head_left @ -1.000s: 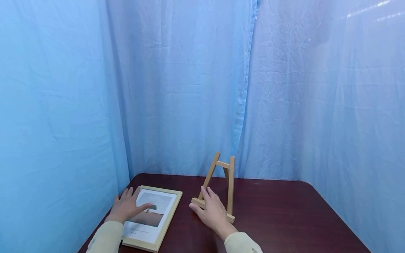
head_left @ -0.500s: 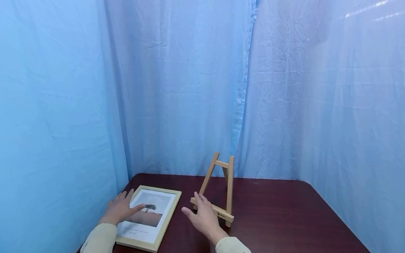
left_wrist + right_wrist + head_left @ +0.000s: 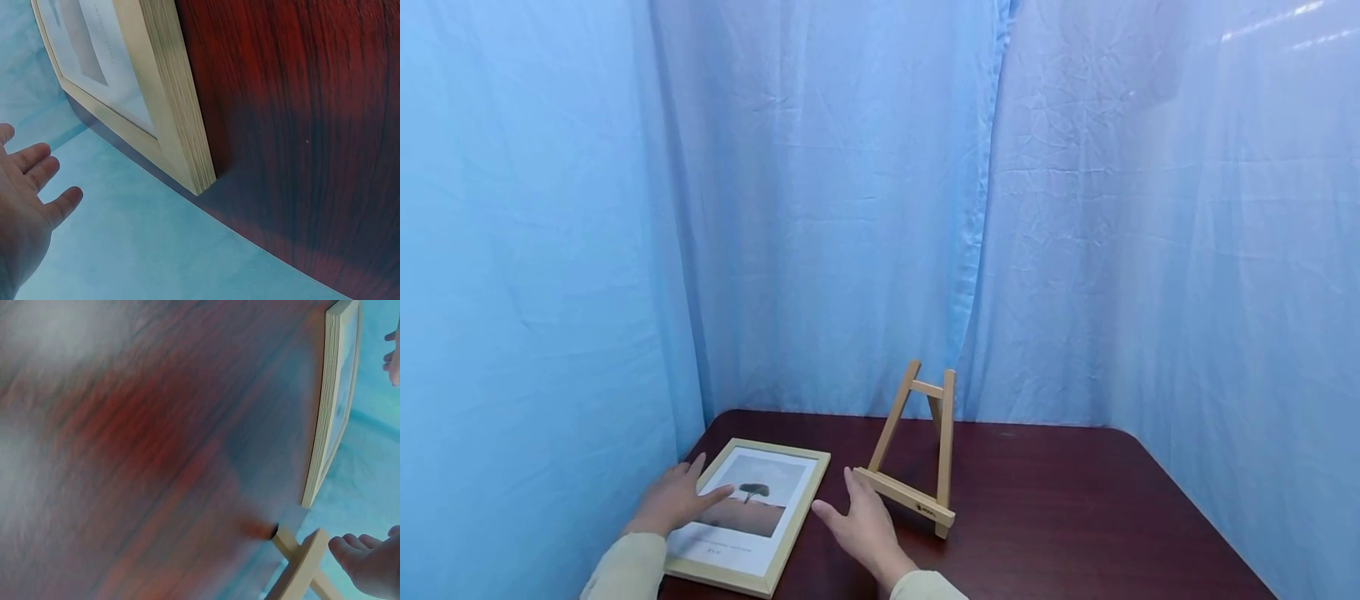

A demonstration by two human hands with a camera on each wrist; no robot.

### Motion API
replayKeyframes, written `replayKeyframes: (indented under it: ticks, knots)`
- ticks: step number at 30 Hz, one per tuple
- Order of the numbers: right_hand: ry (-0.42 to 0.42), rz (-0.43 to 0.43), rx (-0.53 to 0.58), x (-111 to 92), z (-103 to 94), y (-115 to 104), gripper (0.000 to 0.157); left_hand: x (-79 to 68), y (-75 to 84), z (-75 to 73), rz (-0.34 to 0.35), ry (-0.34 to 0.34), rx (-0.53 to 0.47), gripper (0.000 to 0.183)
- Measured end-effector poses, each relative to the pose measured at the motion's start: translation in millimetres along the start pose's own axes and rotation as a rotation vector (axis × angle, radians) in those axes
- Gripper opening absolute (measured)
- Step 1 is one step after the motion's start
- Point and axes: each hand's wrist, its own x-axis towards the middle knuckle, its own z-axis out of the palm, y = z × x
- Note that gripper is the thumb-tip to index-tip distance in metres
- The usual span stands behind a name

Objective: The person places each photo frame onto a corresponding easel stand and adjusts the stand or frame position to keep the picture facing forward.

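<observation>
A picture frame point(image 3: 797, 521) with a pale wooden border lies flat on the table's left side, showing a tree print. Over its left edge my left hand point(image 3: 666, 504) is held with fingers spread; the left wrist view shows a gap between that hand point(image 3: 28, 200) and the frame point(image 3: 178, 94). Right of the frame stands a small wooden easel point(image 3: 946, 442), nothing on its ledge. My right hand point(image 3: 865, 525), thumb apart from straight fingers, is between frame and easel, by the ledge's left end. Whether its fingertips touch the ledge I cannot tell. Both hands hold nothing.
The dark red-brown table point(image 3: 1075, 517) has rounded far corners. Light blue curtains point(image 3: 850, 208) hang behind it and along both sides. Pale sleeves point(image 3: 628, 567) cover both forearms.
My right hand has moved left and nearer, off the front of the easel, uncovering its ledge. My left hand has drawn back to the left and nearer. Frame and easel stay put.
</observation>
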Motion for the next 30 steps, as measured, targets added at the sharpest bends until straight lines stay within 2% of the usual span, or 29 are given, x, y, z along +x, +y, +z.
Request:
replayKeyframes:
  ticks: [11,17,30]
  knots:
    - [-0.024,0.097,0.118,1.2,12.8,-2.9,0.085,-0.8,-12.0,1.4,-0.051,-0.059,-0.052,0.115]
    - [-0.008,0.151,0.153,1.0,23.1,-3.7,0.082,0.9,-18.7,4.7,-0.072,-0.081,-0.062,0.118]
    - [0.016,0.164,0.191,-7.7,39.1,-7.9,0.078,3.1,-28.0,13.1,-0.095,-0.111,-0.126,0.115]
